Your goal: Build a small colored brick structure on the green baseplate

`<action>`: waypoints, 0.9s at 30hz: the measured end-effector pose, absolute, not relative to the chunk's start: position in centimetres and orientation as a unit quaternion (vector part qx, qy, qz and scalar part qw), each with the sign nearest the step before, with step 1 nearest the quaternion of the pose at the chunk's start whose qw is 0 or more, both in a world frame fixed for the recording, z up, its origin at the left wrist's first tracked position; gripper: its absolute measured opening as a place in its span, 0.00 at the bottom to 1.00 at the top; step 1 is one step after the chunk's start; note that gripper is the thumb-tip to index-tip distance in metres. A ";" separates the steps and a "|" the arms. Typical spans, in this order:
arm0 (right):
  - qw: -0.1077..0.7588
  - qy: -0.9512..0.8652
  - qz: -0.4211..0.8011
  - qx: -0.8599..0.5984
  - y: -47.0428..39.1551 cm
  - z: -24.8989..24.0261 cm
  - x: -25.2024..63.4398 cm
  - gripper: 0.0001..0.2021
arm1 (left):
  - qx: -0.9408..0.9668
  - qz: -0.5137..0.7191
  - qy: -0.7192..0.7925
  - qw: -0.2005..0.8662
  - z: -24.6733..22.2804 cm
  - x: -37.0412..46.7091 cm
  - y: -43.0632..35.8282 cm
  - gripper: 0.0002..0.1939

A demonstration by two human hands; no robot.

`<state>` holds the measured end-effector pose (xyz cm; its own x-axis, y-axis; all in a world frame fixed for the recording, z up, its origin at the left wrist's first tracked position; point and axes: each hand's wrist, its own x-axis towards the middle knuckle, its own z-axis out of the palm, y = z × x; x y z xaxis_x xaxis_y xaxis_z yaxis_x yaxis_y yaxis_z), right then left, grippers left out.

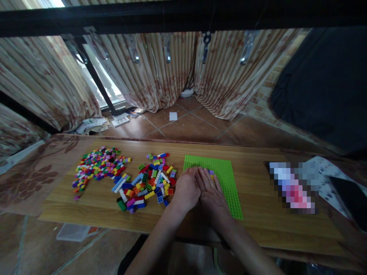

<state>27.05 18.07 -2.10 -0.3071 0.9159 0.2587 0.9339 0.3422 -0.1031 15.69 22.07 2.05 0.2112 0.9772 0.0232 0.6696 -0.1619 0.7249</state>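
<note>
A bright green studded baseplate [229,187] lies on the wooden board, with both hands over its left part. My left hand [186,190] is closed, its fingers curled and mostly hidden; what it holds, if anything, I cannot make out. Touching it on the right, my right hand [211,193] lies flat with fingers stretched forward over the plate. A few small purple and yellow bricks [211,173] peek out beside the right fingers. The hands cover the rest of that area. Just left of my left hand spreads a pile of larger mixed toy bricks [149,183].
Farther left on the wooden board [258,225] sits a heap of smaller colourful bricks [99,164]. To the right are a blurred-out object [292,189] and a dark phone-like slab [348,200]. A black bar [183,17] crosses above. A clear plastic box [73,232] rests on the floor.
</note>
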 end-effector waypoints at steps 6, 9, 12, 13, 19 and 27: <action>0.158 -0.814 -0.011 -0.559 18.2 -2.2 27.7 0.33 | 0.712 0.250 0.575 0.316 2.2 15.6 22.0 0.21; 0.175 -0.794 -0.010 -0.582 18.4 -2.1 28.0 0.33 | 0.711 0.247 0.579 0.314 2.0 15.5 22.0 0.24; 0.173 -0.783 -0.016 -0.597 18.5 -2.3 28.4 0.32 | 0.710 0.247 0.582 0.311 1.7 15.4 21.9 0.24; 0.170 -0.784 -0.018 -0.597 18.6 -2.4 28.5 0.32 | 0.710 0.250 0.581 0.311 1.7 15.4 21.9 0.23; 0.166 -0.793 -0.022 -0.585 18.7 -3.3 28.9 0.33 | 0.705 0.268 0.578 0.312 1.9 15.3 21.8 0.21; 0.206 -0.787 -0.014 -0.581 18.7 -2.8 28.9 0.33 | 0.589 0.432 0.618 0.291 3.2 10.5 24.0 0.15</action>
<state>28.91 18.66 -2.82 -0.2394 0.9092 0.3407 0.9211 0.3237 -0.2165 10.50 23.98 3.16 -0.1373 0.9793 0.1489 0.4772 -0.0663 0.8763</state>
